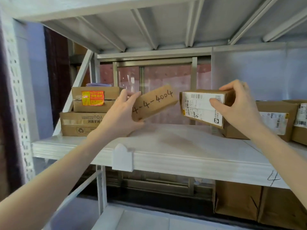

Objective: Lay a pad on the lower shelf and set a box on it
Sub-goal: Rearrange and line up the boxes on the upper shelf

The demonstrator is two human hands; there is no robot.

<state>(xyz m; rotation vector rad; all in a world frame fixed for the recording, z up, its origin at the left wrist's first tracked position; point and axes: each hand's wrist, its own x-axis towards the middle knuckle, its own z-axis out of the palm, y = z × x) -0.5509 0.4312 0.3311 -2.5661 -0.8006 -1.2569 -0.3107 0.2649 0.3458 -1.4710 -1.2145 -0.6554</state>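
Cardboard throughout: two small cartons in the hands, more stacked at both ends of the white shelf (pixel 174 156).

Far left: a stack of two boxes (pixel 89 112), the upper one with a KEEP DRY sticker; a pale purple sheet (pixel 98 85) lies on top of the stack, possibly a pad, cannot tell.

Left hand (pixel 122 113): closed around the lower left end of the box marked 4-4-4004 (pixel 154 102), fingers behind, thumb under. Box tilted, right end high, clear of the shelf surface.

Right hand (pixel 235 103): clamped on the labelled box (pixel 204 107), thumb across the shipping label, fingers over the top edge. Its lower right end seems to touch or sit just above the neighbouring box (pixel 272 120); contact unclear.

The two held boxes are close but apart, over the bare middle of the shelf.

Judgement: the lower shelf (pixel 149 218) is barely in view at the bottom edge, no pad seen laid there. To do the step well: free one hand first by setting a box down flat, lay the pad square on the lower level, then lower one carton level onto it, label outward.
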